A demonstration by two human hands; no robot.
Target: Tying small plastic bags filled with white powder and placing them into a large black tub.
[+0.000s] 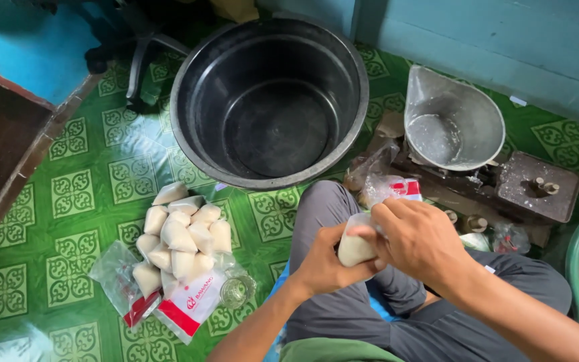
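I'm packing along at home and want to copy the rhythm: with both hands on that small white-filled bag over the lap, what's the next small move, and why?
Probably finish closing the bag's top, then set it with the others. The left hand cups the small filled bag from below while the right hand covers its upper end, so the top seems mid-closure. A pile of similar filled bags lies on the green floor to the left.

The small plastic bag [355,247] is clear and filled with a white powder or grain, so it looks plump and rounded at the bottom. It stands nearly upright above the person's lap. The left hand [323,265] holds its lower part from below, and the right hand [418,238] covers its top, where the fingers pinch the plastic; the opening itself is hidden
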